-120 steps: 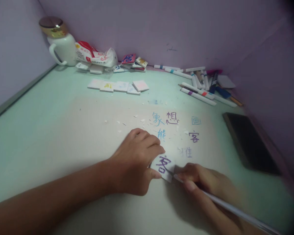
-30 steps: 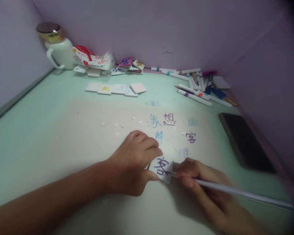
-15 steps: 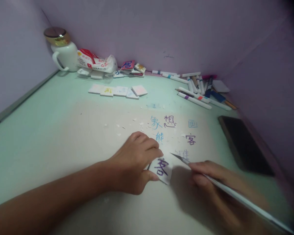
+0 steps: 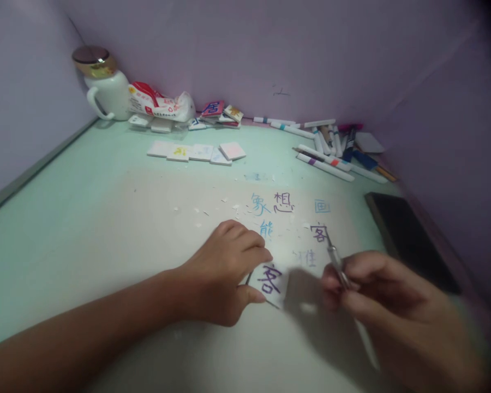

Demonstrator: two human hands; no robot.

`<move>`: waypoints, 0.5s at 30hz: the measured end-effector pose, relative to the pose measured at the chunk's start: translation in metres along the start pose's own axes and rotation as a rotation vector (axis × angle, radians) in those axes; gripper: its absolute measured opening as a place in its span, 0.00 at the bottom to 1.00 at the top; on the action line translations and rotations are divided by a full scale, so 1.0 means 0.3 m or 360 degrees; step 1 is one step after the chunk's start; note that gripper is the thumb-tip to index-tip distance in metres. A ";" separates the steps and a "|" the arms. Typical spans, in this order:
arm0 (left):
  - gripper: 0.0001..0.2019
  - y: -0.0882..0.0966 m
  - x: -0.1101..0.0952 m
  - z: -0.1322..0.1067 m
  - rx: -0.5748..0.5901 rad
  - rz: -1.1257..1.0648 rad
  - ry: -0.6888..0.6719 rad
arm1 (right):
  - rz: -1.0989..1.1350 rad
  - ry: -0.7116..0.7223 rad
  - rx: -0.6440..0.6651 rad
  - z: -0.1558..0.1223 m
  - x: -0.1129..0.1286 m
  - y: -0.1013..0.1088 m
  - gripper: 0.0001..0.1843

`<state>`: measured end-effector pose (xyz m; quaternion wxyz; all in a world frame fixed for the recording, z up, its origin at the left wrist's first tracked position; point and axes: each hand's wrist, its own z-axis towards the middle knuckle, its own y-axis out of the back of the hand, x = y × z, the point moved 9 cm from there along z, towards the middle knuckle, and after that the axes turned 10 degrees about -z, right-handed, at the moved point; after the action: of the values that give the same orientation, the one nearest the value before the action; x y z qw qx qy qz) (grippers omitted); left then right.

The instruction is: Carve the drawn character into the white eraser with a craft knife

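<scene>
My left hand lies on the tabletop, its thumb and fingers closed round the left side of a small white square block. That block lies flat and bears a purple handwritten character. My right hand is raised to the right of the block, gripping a slim silver craft knife between thumb and fingers. The knife's thin pointed blade is aimed up and away, apart from the block. From here the tip overlaps the purple character written on the table.
Blue and purple characters and white shavings mark the table. A row of white blocks lies farther back. Markers are heaped at the back right, near a black phone-like slab. A mug and a plastic packet stand back left.
My right hand has moved to the right and turned the craft knife, so its blade now points up instead of toward the block. My left hand and the block stay put.
</scene>
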<state>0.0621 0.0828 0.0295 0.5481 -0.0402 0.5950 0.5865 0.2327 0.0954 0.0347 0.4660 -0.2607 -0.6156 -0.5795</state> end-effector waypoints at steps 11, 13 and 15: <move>0.15 0.002 -0.008 -0.002 -0.0028 -0.0010 -0.0016 | -0.1045 0.0529 0.0197 -0.037 0.117 -0.074 0.08; 0.15 0.006 -0.011 -0.003 -0.0044 -0.0006 -0.0027 | -0.1160 0.0617 0.0232 -0.046 0.125 -0.094 0.06; 0.15 0.008 -0.017 -0.002 -0.0046 -0.0002 -0.0042 | -0.1268 0.0670 0.0205 -0.055 0.129 -0.097 0.05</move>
<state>0.0620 0.0799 0.0343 0.5555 -0.0408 0.5793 0.5951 0.1955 0.0655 0.0530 0.3368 0.1494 -0.5946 -0.7146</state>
